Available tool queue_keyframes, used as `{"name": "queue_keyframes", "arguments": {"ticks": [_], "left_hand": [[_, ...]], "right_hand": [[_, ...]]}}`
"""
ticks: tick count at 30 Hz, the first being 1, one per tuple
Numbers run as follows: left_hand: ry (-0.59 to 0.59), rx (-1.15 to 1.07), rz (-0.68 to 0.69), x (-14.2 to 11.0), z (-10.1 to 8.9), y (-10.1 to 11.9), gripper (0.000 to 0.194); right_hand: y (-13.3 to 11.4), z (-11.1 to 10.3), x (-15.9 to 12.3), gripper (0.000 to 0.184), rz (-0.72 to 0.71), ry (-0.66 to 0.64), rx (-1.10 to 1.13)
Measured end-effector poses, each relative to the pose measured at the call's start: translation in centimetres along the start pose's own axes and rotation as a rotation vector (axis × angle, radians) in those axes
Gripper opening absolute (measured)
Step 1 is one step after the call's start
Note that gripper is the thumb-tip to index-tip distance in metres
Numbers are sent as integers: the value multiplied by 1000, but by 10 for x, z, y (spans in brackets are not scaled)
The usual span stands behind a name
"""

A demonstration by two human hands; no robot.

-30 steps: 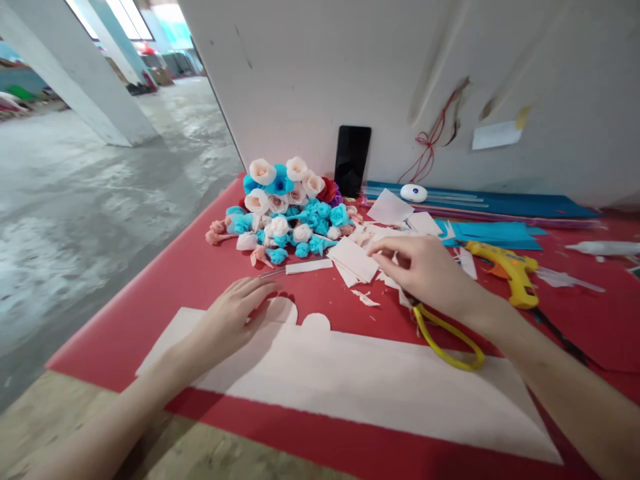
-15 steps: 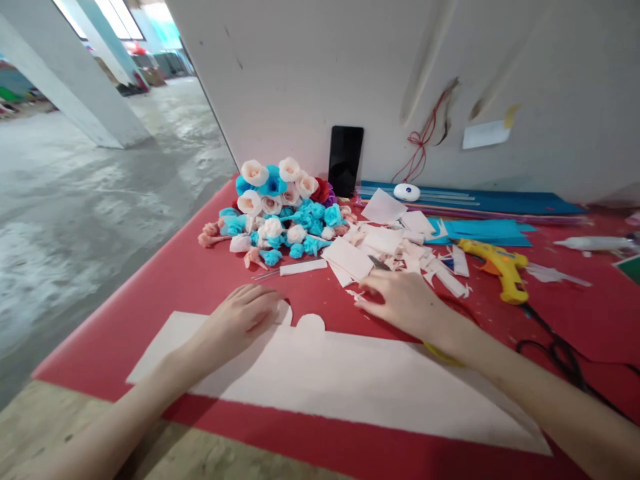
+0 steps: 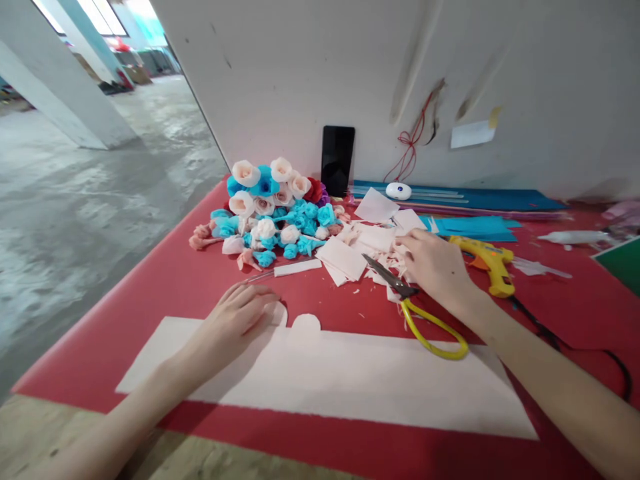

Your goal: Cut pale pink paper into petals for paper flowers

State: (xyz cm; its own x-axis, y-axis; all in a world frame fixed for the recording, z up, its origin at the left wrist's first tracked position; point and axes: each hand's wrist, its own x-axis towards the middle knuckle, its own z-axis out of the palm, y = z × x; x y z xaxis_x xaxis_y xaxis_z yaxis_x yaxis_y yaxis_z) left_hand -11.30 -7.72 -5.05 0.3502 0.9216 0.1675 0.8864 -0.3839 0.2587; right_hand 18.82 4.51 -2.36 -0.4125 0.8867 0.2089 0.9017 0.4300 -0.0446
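My left hand (image 3: 235,320) lies flat and open on the left end of a long pale pink sheet (image 3: 350,380), its fingertips by two rounded petal shapes cut into the top edge. My right hand (image 3: 435,267) is further back, fingers curled into a heap of pale paper scraps (image 3: 370,240); what they pinch is hidden. Yellow-handled scissors (image 3: 430,327) lie on the red table cover (image 3: 165,280) just under that wrist, blades pointing at the scraps.
A pile of blue, cream and pink paper flowers (image 3: 270,207) sits at the back left. A yellow glue gun (image 3: 487,260) with a black cord lies right of my hand. Blue sheets (image 3: 475,227) and a black phone (image 3: 337,160) are by the wall. The table's left edge drops to the floor.
My right hand has moved back from the near scraps to the heap, uncovering the scissors on the table. My left hand has stayed on the sheet.
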Motion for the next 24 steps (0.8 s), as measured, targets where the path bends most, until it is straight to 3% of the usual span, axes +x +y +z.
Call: {"name": "queue_keyframes", "arguments": {"ticks": [6, 10, 15, 24], "left_hand": [[207, -6, 102, -6, 3, -1, 20], [227, 4, 214, -13, 0, 8, 10], [183, 22, 316, -15, 2, 18, 15], [198, -34, 317, -13, 4, 21, 18]], "right_hand": [[-29, 12, 6, 17, -233, -50, 105], [-44, 27, 11, 29, -301, -66, 106], [-46, 35, 12, 31, -310, -69, 105], [-56, 34, 14, 31, -191, -113, 178]]}}
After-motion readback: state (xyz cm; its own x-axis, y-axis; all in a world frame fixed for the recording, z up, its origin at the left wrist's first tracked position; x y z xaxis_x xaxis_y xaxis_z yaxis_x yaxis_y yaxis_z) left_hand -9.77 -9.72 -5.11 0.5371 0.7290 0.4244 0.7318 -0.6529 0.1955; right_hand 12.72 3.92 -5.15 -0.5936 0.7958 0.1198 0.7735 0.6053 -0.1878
